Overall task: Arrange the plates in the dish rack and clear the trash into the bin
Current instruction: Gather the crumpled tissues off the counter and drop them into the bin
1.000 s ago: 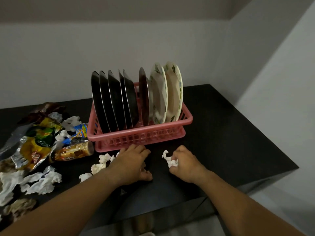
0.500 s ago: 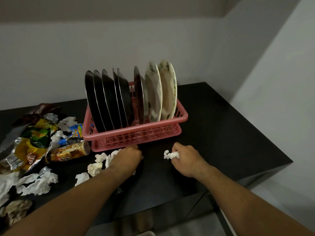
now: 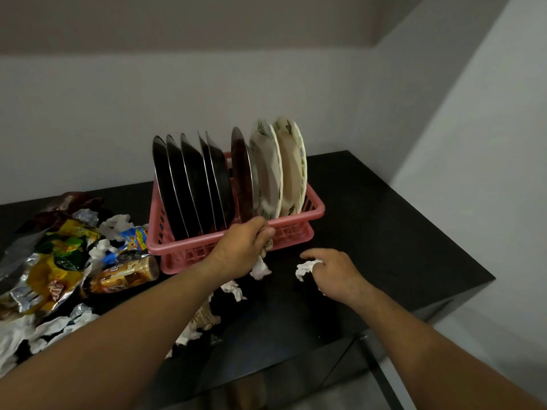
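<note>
left hand (image 3: 241,250) fingers clenched on tissue wad (image 3: 260,269) by pink rack (image 3: 296,220), right hand (image 3: 334,272) gripping crumpled tissue (image 3: 305,269), black surface (image 3: 384,232)

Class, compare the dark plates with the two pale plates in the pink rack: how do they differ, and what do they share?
Colour: the dark plates are glossy near-black; the pale plates are cream with green leaf prints. Place: the dark plates fill the left and middle, the pale plates the right end. All stand on edge in the pink rack.

Left hand (image 3: 242,250), right hand (image 3: 337,273) (tissue (image 3: 303,269) apiece)
</note>
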### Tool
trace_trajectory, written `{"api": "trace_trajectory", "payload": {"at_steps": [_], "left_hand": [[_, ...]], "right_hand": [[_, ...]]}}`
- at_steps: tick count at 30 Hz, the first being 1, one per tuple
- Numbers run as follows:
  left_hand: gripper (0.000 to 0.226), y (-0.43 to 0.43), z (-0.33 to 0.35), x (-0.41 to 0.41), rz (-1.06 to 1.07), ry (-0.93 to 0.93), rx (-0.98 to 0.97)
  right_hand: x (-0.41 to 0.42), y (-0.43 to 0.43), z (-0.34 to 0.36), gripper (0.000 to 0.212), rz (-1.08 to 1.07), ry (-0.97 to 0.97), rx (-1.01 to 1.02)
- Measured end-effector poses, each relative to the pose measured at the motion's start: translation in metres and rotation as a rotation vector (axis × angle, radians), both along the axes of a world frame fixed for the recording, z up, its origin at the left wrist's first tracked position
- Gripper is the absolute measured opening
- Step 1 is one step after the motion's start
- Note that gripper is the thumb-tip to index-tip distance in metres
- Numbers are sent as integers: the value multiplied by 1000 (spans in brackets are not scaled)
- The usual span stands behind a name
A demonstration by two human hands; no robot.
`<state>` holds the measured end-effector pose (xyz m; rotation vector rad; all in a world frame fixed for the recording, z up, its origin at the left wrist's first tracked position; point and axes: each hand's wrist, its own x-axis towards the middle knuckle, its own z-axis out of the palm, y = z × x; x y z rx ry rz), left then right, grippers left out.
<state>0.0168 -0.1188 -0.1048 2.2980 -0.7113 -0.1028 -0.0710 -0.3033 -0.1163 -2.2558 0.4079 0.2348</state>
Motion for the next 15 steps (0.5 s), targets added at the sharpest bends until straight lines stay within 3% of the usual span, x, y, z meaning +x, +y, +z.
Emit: {"api": "trace_trajectory", "payload": {"at_steps": [6, 9, 15], "left_hand": [[26, -4, 17, 2, -49, -83, -42], [33, -5, 24, 2, 1, -107, -48], [40, -2, 34, 0, -21, -28, 15]], "right_hand": [[-2, 6, 11, 6, -97, 11, 59], [-4, 9, 13, 24, -125, -59, 41], [-7, 20, 21, 25, -113, -107, 14]]}}
